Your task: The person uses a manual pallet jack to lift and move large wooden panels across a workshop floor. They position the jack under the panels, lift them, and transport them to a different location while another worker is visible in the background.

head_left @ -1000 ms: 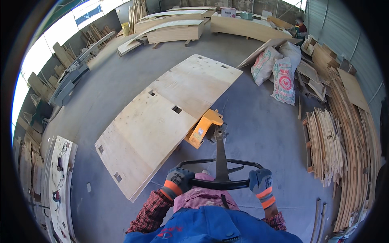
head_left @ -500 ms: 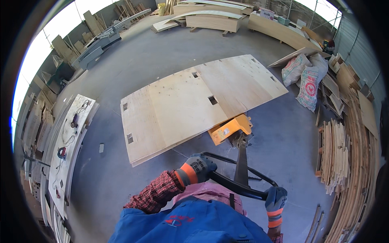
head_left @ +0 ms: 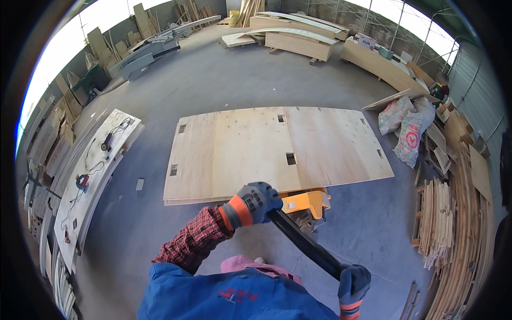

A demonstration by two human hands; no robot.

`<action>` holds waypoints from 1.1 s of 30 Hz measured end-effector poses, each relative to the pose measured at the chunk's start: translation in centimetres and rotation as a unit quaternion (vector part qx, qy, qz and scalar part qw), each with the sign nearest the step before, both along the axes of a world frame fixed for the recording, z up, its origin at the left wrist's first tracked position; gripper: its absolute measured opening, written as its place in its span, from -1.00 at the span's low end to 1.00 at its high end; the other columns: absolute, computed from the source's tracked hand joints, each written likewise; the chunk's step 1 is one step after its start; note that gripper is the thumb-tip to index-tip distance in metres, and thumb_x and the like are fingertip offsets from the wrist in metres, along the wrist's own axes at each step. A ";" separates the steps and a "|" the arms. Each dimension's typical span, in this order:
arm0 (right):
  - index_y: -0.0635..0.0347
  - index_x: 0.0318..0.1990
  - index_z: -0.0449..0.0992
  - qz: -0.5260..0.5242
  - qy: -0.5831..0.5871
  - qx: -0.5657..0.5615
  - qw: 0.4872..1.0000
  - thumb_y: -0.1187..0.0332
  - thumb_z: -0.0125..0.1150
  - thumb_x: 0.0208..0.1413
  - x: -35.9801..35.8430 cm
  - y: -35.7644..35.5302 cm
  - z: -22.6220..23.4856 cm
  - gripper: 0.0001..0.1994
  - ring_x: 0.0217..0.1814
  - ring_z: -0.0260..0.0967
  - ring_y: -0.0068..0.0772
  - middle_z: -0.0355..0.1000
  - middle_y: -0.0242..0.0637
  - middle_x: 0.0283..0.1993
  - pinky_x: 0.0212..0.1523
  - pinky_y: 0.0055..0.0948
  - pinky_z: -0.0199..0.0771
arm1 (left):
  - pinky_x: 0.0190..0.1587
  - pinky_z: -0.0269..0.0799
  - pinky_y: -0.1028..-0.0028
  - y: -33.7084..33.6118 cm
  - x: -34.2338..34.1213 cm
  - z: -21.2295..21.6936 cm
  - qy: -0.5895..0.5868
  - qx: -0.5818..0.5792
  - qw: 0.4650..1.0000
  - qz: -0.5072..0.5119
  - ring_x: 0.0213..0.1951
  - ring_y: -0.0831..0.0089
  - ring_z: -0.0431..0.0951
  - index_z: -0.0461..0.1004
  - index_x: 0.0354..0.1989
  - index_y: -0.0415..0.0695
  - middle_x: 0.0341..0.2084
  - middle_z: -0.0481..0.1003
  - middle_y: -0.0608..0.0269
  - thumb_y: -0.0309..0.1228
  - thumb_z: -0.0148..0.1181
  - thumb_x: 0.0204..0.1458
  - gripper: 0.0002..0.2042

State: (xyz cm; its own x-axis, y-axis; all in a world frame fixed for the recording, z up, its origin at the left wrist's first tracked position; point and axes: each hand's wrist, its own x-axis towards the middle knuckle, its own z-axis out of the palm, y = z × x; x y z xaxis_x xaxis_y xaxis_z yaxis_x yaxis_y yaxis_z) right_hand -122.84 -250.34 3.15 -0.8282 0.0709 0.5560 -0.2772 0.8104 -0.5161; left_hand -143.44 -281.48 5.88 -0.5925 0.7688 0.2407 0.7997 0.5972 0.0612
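Handle of orange pallet jack sits just below plywood sheets. My left hand & right hand, both gloved, fingers wrapped tight round it, opp. ends. Sacks right of sheets.

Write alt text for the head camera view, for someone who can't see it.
Seen from above, a person's gloved left hand and right hand grip the black handle of an orange pallet jack carrying large plywood sheets across a grey concrete floor. Stacked boards line the right side, beside two filled sacks; a workbench with tools stands at left.
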 end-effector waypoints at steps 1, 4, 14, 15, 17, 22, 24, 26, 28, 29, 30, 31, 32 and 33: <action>0.18 -0.34 0.56 -0.014 0.008 0.023 1.000 0.37 0.22 -0.15 0.2 -0.3 0.6 -0.82 -0.38 0.40 -0.05 0.49 -0.21 -0.48 -0.23 -0.19 0.38 | -0.17 0.49 0.28 -0.2 0.0 0.6 0.011 0.017 1.000 0.013 -0.24 0.20 0.53 0.54 -0.36 0.03 -0.38 0.52 0.25 -0.27 0.36 -0.26 -0.76; 0.19 -0.23 0.55 -0.046 0.061 0.069 0.995 0.38 0.31 -0.28 3.1 -0.7 1.3 -0.67 -0.30 0.39 -0.04 0.48 -0.19 -0.36 -0.13 -0.18 0.39 | -0.19 0.50 0.28 0.0 2.1 1.9 0.043 0.090 0.994 0.045 -0.22 0.20 0.51 0.52 -0.41 0.02 -0.33 0.51 0.28 -0.35 0.36 -0.28 -0.80; 0.26 -0.03 0.48 0.063 0.180 0.038 0.981 0.39 0.45 -0.29 5.8 2.1 0.7 -0.47 -0.27 0.37 -0.16 0.41 -0.22 -0.28 -0.19 -0.22 0.40 | -0.27 0.43 0.26 0.2 4.1 5.2 0.000 0.102 0.994 0.049 -0.30 0.17 0.50 0.47 -0.46 -0.02 -0.42 0.48 0.26 -0.40 0.39 -0.30 -0.78; 0.27 -0.03 0.47 0.101 0.171 0.025 0.980 0.36 0.47 -0.25 7.3 1.2 1.0 -0.46 -0.28 0.36 -0.17 0.39 -0.24 -0.31 -0.20 -0.24 0.38 | -0.29 0.42 0.28 -0.7 6.2 4.6 0.003 0.127 0.990 0.066 -0.33 0.18 0.49 0.45 -0.50 -0.02 -0.45 0.47 0.27 -0.41 0.39 -0.29 -0.79; 0.30 0.02 0.42 0.121 0.166 0.049 0.977 0.19 0.51 -0.17 9.8 0.6 0.6 -0.39 -0.33 0.31 -0.28 0.37 -0.28 -0.33 -0.25 -0.30 0.35 | -0.29 0.41 0.29 -2.5 9.7 4.2 0.004 0.139 0.988 0.070 -0.36 0.21 0.47 0.42 -0.53 -0.01 -0.46 0.45 0.29 -0.42 0.39 -0.28 -0.79; 0.30 0.00 0.42 0.198 0.158 0.070 0.965 0.14 0.51 -0.19 13.5 1.0 1.6 -0.38 -0.36 0.31 -0.37 0.36 -0.31 -0.35 -0.24 -0.33 0.37 | -0.25 0.43 0.29 -4.6 17.8 5.7 -0.027 0.125 0.982 0.135 -0.25 0.19 0.51 0.44 -0.51 0.02 -0.40 0.49 0.23 -0.40 0.40 -0.30 -0.79; 0.28 -0.04 0.45 0.215 0.160 0.080 0.960 0.16 0.49 -0.18 15.4 2.9 1.7 -0.43 -0.40 0.30 -0.35 0.36 -0.31 -0.37 -0.26 -0.31 0.39 | -0.25 0.44 0.27 -4.3 22.9 5.0 0.011 0.127 0.975 0.183 -0.23 0.14 0.53 0.44 -0.49 0.02 -0.40 0.49 0.21 -0.39 0.41 -0.33 -0.77; 0.27 -0.08 0.46 0.204 0.167 0.080 0.961 0.19 0.43 -0.14 15.7 3.7 1.8 -0.52 -0.44 0.30 -0.30 0.37 -0.30 -0.39 -0.30 -0.27 0.42 | -0.26 0.44 0.26 -4.1 26.3 4.1 0.028 0.142 0.967 0.209 -0.24 0.11 0.54 0.43 -0.50 0.02 -0.41 0.49 0.20 -0.38 0.41 -0.34 -0.76; 0.22 -0.20 0.50 0.186 0.212 0.117 0.952 0.06 0.32 -0.05 15.2 5.3 2.2 -0.59 -0.49 0.28 -0.32 0.37 -0.31 -0.45 -0.31 -0.27 0.43 | -0.28 0.45 0.25 -3.3 30.2 4.0 0.056 0.155 0.961 0.220 -0.26 0.09 0.55 0.41 -0.54 0.02 -0.46 0.47 0.21 -0.38 0.41 -0.36 -0.76; 0.21 -0.24 0.51 0.181 0.224 0.136 0.948 -0.03 0.24 0.02 14.8 6.4 2.7 -0.57 -0.49 0.28 -0.31 0.37 -0.30 -0.47 -0.31 -0.26 0.44 | -0.31 0.45 0.24 -2.7 32.1 4.0 0.077 0.153 0.960 0.219 -0.28 0.10 0.55 0.40 -0.56 0.01 -0.49 0.46 0.22 -0.38 0.40 -0.38 -0.76; 0.20 -0.27 0.52 0.169 0.237 0.143 0.946 -0.12 0.11 0.08 14.6 8.8 2.4 -0.52 -0.49 0.28 -0.29 0.36 -0.29 -0.48 -0.31 -0.24 0.44 | -0.31 0.47 0.24 -0.6 34.5 3.4 0.077 0.162 0.962 0.206 -0.32 0.12 0.55 0.40 -0.58 0.01 -0.52 0.46 0.23 -0.39 0.39 -0.41 -0.76; 0.20 -0.30 0.52 0.153 0.250 0.143 0.945 -0.21 -0.02 0.14 14.0 10.4 1.9 -0.44 -0.49 0.29 -0.27 0.35 -0.28 -0.49 -0.32 -0.21 0.44 | -0.31 0.50 0.24 0.7 36.2 3.6 0.079 0.164 0.965 0.190 -0.36 0.15 0.54 0.39 -0.61 0.01 -0.54 0.45 0.24 -0.40 0.38 -0.44 -0.76; 0.18 -0.29 0.53 0.148 0.272 0.125 0.943 -0.28 -0.06 0.11 13.1 11.4 1.7 -0.39 -0.48 0.29 -0.27 0.34 -0.29 -0.49 -0.32 -0.23 0.43 | -0.29 0.53 0.23 1.7 38.0 4.1 0.077 0.175 0.966 0.175 -0.41 0.18 0.52 0.39 -0.62 0.01 -0.56 0.44 0.26 -0.41 0.38 -0.47 -0.76; 0.16 -0.29 0.54 0.144 0.292 0.114 0.939 -0.35 -0.11 0.09 12.0 12.2 1.4 -0.33 -0.47 0.30 -0.27 0.34 -0.30 -0.49 -0.31 -0.26 0.42 | -0.27 0.56 0.21 2.6 39.0 3.9 0.071 0.193 0.966 0.158 -0.46 0.20 0.50 0.39 -0.63 0.00 -0.58 0.44 0.27 -0.42 0.37 -0.50 -0.76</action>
